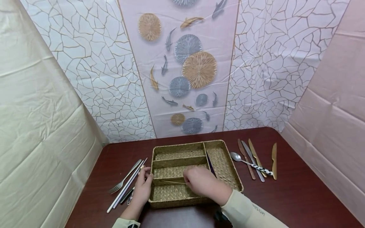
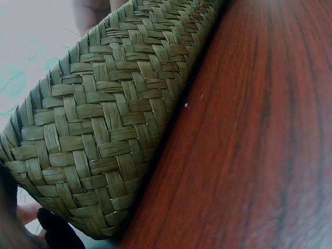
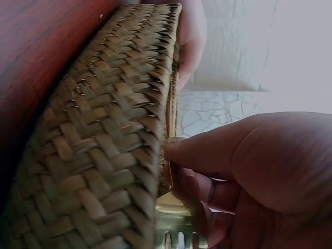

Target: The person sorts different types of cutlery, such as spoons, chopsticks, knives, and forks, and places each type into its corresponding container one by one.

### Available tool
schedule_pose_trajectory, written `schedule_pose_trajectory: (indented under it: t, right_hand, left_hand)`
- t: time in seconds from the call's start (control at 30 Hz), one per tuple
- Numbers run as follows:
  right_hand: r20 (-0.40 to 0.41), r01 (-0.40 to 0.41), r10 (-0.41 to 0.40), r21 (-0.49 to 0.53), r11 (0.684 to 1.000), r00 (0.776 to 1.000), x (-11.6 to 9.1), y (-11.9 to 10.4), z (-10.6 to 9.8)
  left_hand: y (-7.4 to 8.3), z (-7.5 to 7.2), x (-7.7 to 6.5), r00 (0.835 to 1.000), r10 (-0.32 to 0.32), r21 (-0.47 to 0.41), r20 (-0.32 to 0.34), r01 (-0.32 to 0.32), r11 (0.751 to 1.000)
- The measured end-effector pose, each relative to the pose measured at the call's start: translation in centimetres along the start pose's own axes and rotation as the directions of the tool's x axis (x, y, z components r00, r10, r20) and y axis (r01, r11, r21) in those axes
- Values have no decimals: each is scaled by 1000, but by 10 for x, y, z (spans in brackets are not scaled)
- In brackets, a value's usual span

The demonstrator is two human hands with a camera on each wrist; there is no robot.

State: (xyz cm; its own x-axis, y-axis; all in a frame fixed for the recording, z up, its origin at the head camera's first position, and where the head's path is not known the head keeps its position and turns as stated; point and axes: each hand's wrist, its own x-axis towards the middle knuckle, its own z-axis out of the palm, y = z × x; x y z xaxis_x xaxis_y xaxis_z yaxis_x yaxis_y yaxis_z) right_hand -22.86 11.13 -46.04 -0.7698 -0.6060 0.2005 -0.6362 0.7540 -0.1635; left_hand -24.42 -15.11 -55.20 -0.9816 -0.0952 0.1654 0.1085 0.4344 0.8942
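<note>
A woven tray (image 1: pixel 168 163) with several compartments stands on the table in front of me. My left hand (image 1: pixel 143 186) holds its left wall, thumb at the rim and fingers bent along the outside. Over the near compartments, my right hand (image 1: pixel 201 182) pinches a gold fork (image 1: pixel 174 182) between thumb and fingers. The fork's handle points left along the near divider in the head view. In the right wrist view, the fork's tined head (image 3: pixel 179 220) shows below the pinching fingers, beside the tray's wall (image 3: pixel 104 129). In the left wrist view the tray's woven side (image 2: pixel 109 119) fills the left half.
Left of the tray lie a silver fork (image 1: pixel 116 188), pale chopsticks (image 1: pixel 125 188) and dark-handled pieces partly behind the left hand. To the right are several knives (image 1: pixel 274 161) and a spoon (image 1: pixel 236 156) with a black-and-white handle. Something dark purple (image 1: pixel 211 164) lies along the tray's right divider.
</note>
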Motion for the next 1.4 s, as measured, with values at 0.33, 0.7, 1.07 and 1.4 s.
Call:
schedule_pose_trajectory:
  t: [0.33,0.7,1.07,1.4]
  right_hand:
    - [-6,-3,3,-3,1000,1000,-2,3,7]
    - [2,-5,5,-18,1000,1000,-4,4,13]
    - [13,16,-16,-12,1000,1000,-2,-1,17]
    - [28,46,-45,-35,998,999,-2,-5,22]
  left_hand:
    - [-2,2,1,1000,16,-7,-25,-16,1000]
    - [-2,1,1,1000,-3,2,3,3,1000]
    - [0,3,0,999,19,-9,-37,-19,1000]
    - [0,3,0,1000,10,-6,-28,-11,1000]
